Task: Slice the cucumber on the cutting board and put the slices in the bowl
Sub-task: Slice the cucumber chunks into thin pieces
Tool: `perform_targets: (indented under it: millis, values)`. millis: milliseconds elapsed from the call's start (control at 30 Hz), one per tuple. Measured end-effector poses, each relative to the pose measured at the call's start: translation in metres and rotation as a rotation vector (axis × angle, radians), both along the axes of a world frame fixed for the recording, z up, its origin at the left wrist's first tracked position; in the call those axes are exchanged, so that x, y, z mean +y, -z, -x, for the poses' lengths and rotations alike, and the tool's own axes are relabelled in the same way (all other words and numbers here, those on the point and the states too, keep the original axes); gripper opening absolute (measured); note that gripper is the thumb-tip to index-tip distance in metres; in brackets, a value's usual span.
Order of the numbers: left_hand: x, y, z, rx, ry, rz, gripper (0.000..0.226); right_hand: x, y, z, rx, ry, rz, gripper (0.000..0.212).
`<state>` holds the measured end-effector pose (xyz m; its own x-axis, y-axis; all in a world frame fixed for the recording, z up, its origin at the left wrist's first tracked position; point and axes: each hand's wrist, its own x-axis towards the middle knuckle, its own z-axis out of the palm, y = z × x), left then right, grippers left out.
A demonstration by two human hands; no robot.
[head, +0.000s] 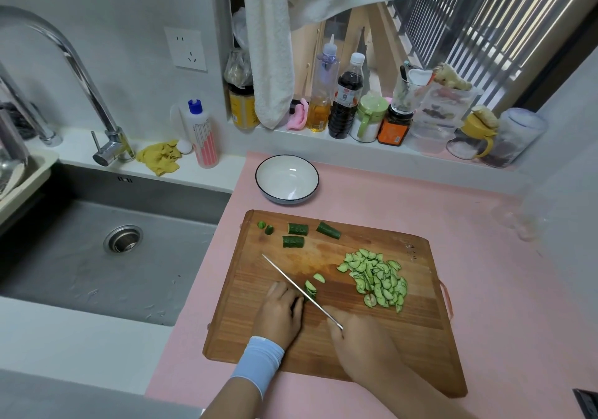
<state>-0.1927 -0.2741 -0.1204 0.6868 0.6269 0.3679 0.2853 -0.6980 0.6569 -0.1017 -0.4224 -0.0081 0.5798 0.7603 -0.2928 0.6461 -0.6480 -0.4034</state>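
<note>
A wooden cutting board [404, 337] lies on the pink counter. My left hand [281, 313] presses down on a short cucumber piece [310, 290], mostly hidden under the fingers. My right hand [359, 337] grips a knife [291, 281] whose blade rests edge-down on that piece. One fresh slice [319, 278] lies just right of the blade. A pile of slices [377, 281] covers the board's right side. Three uncut chunks [297, 229] and two small ends [265, 227] sit along the far edge. The white bowl [259, 180] with a dark rim stands empty behind the board.
A steel sink [106, 244] with a tall faucet [81, 72] lies to the left. A dish soap bottle [204, 135] and a yellow cloth [160, 156] sit behind it. Bottles and jars [346, 101] line the window sill, where a towel [270, 46] hangs.
</note>
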Motion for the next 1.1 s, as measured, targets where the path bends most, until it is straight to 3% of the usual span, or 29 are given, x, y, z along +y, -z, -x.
perform_targets:
  millis: [200, 333, 567, 867, 1100]
  values:
    - [0.001, -0.001, 0.001, 0.012, 0.017, -0.013, 0.021, -0.012, -0.004, 0.001, -0.002, -0.022, -0.024, 0.039]
    - [0.001, -0.001, 0.0, -0.011, 0.002, -0.013, 0.005, -0.009, -0.003, 0.0, 0.029, -0.01, -0.022, 0.036]
    - [0.002, -0.003, -0.001, -0.036, -0.049, 0.0, 0.016, 0.007, -0.001, -0.004, 0.08, 0.01, 0.024, 0.026]
    - [-0.002, 0.0, 0.005, -0.026, 0.011, -0.061, 0.006, 0.008, -0.002, -0.003, 0.018, -0.011, 0.043, 0.038]
    - [-0.003, -0.003, 0.004, -0.001, -0.002, -0.02, 0.021, -0.006, 0.001, 0.002, -0.046, -0.038, 0.009, 0.041]
